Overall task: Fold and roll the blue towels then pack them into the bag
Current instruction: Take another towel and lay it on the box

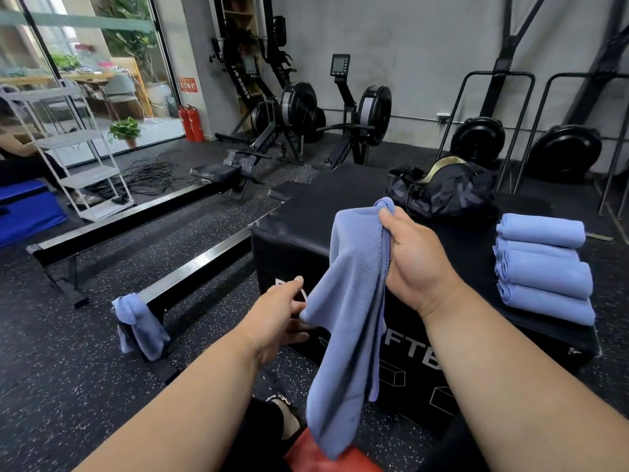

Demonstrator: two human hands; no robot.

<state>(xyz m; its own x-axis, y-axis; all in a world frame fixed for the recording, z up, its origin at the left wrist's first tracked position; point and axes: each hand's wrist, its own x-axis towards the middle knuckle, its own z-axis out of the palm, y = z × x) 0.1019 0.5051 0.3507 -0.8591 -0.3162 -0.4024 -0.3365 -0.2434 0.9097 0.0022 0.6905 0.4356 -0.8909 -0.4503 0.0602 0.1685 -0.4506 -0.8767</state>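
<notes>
A blue towel [347,301] hangs loose in front of the black box [299,233]. My right hand [418,260] grips its top corner, held up above the box. My left hand [282,315] reaches to the towel's left edge lower down, fingers touching or pinching the cloth. A stack of several folded blue towels [544,267] lies on the box at the right. The black bag [442,192] with a gold strap sits at the back of the box. Another blue towel [139,325] is draped over the end of a rowing machine rail at the left.
Rowing machine rails [190,267] run across the speckled rubber floor on the left. More rowers and black fan machines stand by the far wall. A white shelf rack [75,148] stands at the left beside a seated person. A red object [326,458] lies below the towel.
</notes>
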